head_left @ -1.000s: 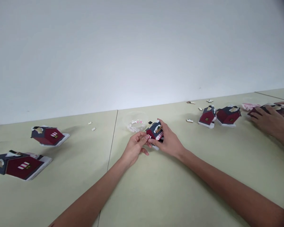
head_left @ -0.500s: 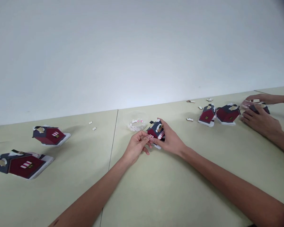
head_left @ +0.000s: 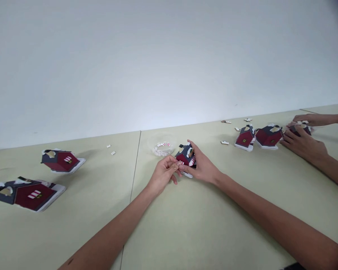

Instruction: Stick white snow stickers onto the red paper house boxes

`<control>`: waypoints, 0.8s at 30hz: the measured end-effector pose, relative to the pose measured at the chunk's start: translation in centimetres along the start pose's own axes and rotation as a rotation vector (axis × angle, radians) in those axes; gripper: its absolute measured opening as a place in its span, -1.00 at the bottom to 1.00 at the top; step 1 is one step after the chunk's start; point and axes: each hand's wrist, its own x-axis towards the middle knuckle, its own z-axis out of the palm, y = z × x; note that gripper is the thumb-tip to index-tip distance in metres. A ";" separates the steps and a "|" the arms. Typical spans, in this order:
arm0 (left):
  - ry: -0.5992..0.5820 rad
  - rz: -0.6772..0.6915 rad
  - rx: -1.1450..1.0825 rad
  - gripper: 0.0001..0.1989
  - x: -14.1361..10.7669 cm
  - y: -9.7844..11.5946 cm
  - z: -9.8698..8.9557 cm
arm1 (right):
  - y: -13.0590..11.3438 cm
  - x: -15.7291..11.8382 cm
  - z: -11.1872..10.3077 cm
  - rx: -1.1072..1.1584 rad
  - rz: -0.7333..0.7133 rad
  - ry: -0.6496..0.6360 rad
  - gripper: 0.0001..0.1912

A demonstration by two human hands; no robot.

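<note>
My right hand point(head_left: 202, 168) grips a small model house point(head_left: 185, 155) with dark roof, red walls and white snow trim, its fingers around the back and far side. My left hand point(head_left: 164, 175) comes in from the other side, its fingertips pinched against the house's red-and-white striped trim near the front corner. Part of the house is hidden by my fingers. Just beyond my left hand lies a clear round dish point(head_left: 162, 148) of white pieces with red-striped bits.
Several finished model houses lie on the pale green table point(head_left: 95, 225), two at left point(head_left: 29, 194) and two at right point(head_left: 244, 138). Small cut pieces point(head_left: 224, 142) are scattered near them. A co-worker's hands point(head_left: 304, 145) work at the far right. A table seam point(head_left: 135, 172) runs beneath.
The co-worker's hands have moved left and apart, with one now reaching along the far edge. My view has drifted slightly, and my hands stay on the house.
</note>
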 end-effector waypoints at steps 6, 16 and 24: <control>-0.012 0.004 0.021 -0.62 0.0 -0.1 0.0 | 0.1 -0.1 0.0 0.008 -0.013 -0.003 0.09; -0.018 -0.003 0.058 -0.58 -0.1 0.0 0.0 | 0.5 -0.1 0.2 -0.036 -0.050 0.024 0.08; 0.016 0.017 0.080 -0.61 -0.1 0.0 0.2 | 0.6 -0.1 0.2 -0.060 -0.034 0.015 0.05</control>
